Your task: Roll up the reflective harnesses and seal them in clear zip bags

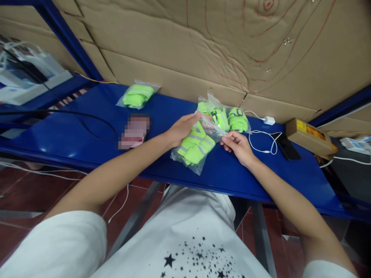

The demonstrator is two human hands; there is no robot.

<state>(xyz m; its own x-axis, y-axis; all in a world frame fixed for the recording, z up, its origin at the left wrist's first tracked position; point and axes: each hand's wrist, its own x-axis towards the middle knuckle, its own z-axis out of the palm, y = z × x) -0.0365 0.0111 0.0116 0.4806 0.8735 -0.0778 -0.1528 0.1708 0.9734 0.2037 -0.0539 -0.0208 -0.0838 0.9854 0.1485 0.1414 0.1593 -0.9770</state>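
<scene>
Both hands are at a clear plastic bag [196, 148] that has a folded neon-yellow reflective strap or vest with grey stripes inside. At the bag's upper left edge, my left hand [184, 129] is closed, thumb on top. My right hand [236, 146] pinches the bag's right upper corner between thumb and fingertips. The bag lies tilted above the blue table [162, 164], its top edge stretched between the hands. Just behind it are more bagged neon-yellow bundles [220, 117], partly hidden by the bag.
Another bagged neon bundle [136, 95] lies at the back left, with a pixelated pinkish item [133, 132] in front. To the right are a white cable [262, 150], a charger [269, 120], a black phone [286, 147] and an open cardboard box [310, 137]. Cardboard [162, 42] lines the back.
</scene>
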